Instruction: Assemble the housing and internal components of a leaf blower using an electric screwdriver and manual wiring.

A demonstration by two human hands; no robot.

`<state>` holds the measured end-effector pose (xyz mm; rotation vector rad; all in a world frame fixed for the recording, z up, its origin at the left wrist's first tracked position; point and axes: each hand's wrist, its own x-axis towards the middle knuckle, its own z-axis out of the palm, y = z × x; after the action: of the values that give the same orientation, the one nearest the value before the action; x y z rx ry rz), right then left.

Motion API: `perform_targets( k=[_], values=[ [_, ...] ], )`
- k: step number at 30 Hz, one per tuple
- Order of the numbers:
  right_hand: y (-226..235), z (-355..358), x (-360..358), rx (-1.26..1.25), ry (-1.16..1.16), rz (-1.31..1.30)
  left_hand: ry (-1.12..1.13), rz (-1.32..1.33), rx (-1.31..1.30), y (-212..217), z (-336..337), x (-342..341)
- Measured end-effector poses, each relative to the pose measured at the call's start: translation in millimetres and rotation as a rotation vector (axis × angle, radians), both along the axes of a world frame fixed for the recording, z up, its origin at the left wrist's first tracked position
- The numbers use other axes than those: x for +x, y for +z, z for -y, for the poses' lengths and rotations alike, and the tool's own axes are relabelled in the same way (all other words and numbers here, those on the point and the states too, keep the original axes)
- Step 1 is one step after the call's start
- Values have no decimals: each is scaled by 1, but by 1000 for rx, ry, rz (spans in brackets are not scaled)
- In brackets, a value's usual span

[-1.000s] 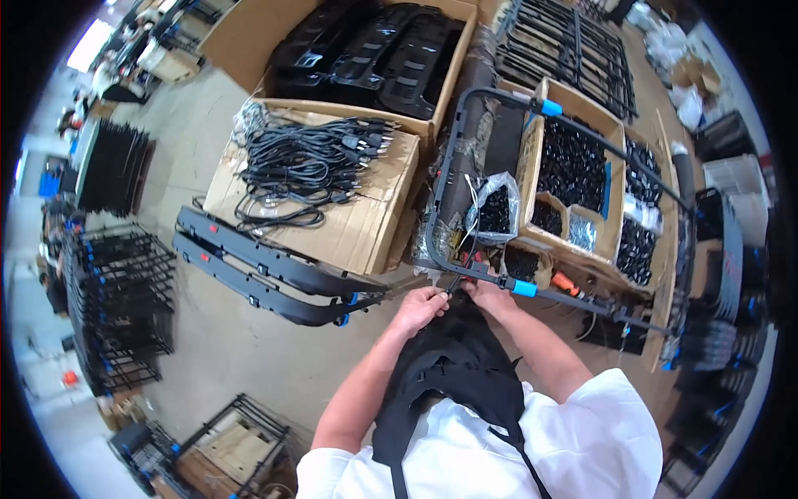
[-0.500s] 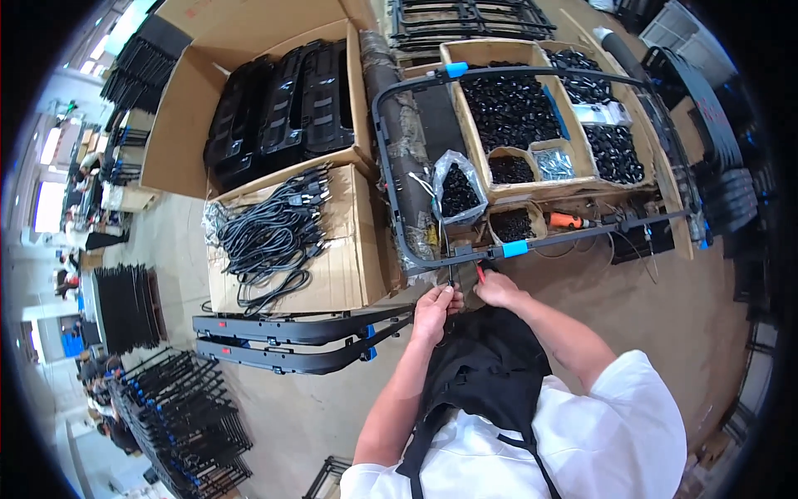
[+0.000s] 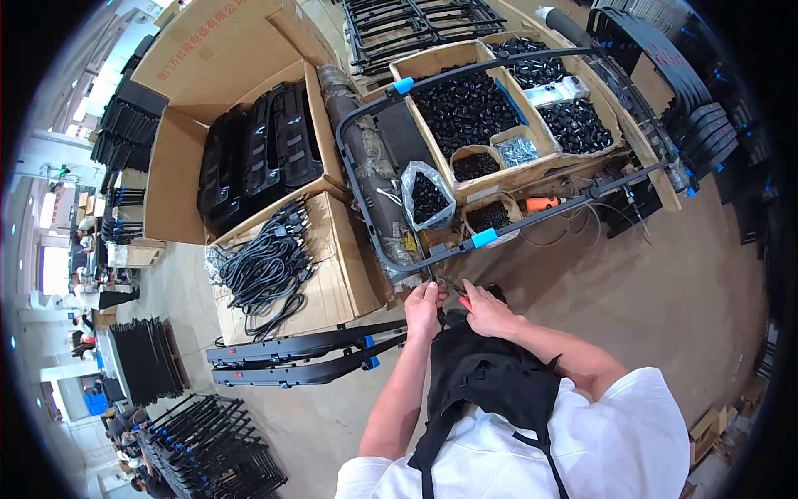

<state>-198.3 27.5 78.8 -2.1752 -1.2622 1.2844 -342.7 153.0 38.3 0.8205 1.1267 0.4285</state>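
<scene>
A black rounded frame (image 3: 553, 217) with blue tape patches lies across the bench in front of me. At its near left corner, my left hand (image 3: 422, 311) is closed in a pinch on a thin black cable (image 3: 430, 273) that comes down from the frame. Just to the right, my right hand (image 3: 490, 314) grips red-handled pliers (image 3: 465, 303). Their metal jaws point toward the left fingertips; whether they touch the cable is too small to tell. A plastic bag of black parts (image 3: 429, 200) sits inside the frame, beyond my hands.
Cardboard trays of small black parts (image 3: 465, 104) and silver screws (image 3: 517, 150) stand beyond. An orange-handled power tool (image 3: 542, 204) lies at the bench front. Coiled black cables (image 3: 264, 262) rest on a carton at left, behind two curved black rails (image 3: 299, 374). A large open carton (image 3: 174, 158) holds black panels.
My right hand has turned the pliers so that their jaws now show beside the left hand. Both hands sit slightly further left in view, and the view itself has shifted and turned.
</scene>
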Motion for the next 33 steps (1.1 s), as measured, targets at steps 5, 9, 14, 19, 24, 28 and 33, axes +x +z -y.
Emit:
perform_targets(
  k=[5, 9, 14, 19, 24, 28, 33],
  values=[
    [12, -7, 2, -16, 58, -14, 52, -97, 41, 9, 8, 11],
    [27, -8, 6, -36, 140, -9, 94, -155, 136, 19, 18, 18],
    [26, -8, 17, 4, 248, 39, 46, -293, 276, 29, 28, 29],
    [49, -2, 28, 16, 352, 131, -51, -531, 626, 14, 31, 25],
    [51, 1, 32, 105, 254, 0, -60, -406, 624, -10, 22, 12],
    [51, 1, 29, 95, 201, 31, -167, -392, 680, -5, 13, 15],
    [54, 2, 12, 82, 126, 23, -187, -294, 541, -2, 8, 11]
  ],
)
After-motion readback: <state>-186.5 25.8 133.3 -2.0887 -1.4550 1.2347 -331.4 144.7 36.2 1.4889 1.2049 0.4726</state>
